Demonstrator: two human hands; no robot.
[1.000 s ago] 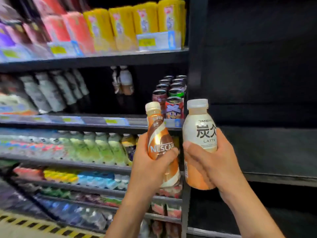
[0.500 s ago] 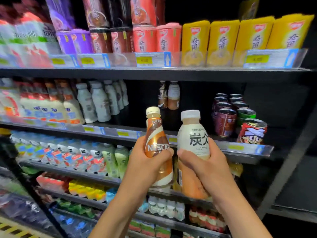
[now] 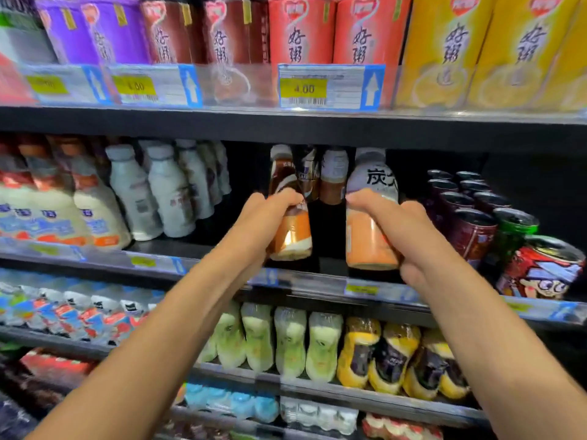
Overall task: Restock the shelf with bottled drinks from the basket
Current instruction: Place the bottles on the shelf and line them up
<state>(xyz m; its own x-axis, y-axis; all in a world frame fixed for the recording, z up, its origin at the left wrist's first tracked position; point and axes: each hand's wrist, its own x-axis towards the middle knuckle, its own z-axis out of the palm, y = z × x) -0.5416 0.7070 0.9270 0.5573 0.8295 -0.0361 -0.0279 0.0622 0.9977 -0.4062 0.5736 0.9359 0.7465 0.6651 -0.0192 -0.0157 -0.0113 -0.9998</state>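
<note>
My left hand [image 3: 266, 217] grips a brown and gold coffee bottle [image 3: 290, 230], held upright over the front of the middle shelf [image 3: 317, 282]. Beside it, my right hand [image 3: 400, 230] holds a white-labelled latte bottle [image 3: 370, 217] with an orange lower half, also upright just above the shelf. Both bottles hang in a dark gap of the shelf, in front of two similar bottles [image 3: 332, 176] that stand at the back. The basket is out of view.
White milk bottles [image 3: 165, 192] stand left of the gap, and dark and green cans [image 3: 473, 223] with a red cartoon can [image 3: 540, 271] stand right. Cups of porridge [image 3: 301, 33] fill the shelf above. Green and yellow bottles [image 3: 317, 344] line the shelf below.
Both hands have moved up and forward with their bottles, from in front of the shelf edge into the gap on the middle shelf. The view has come closer to the shelf.
</note>
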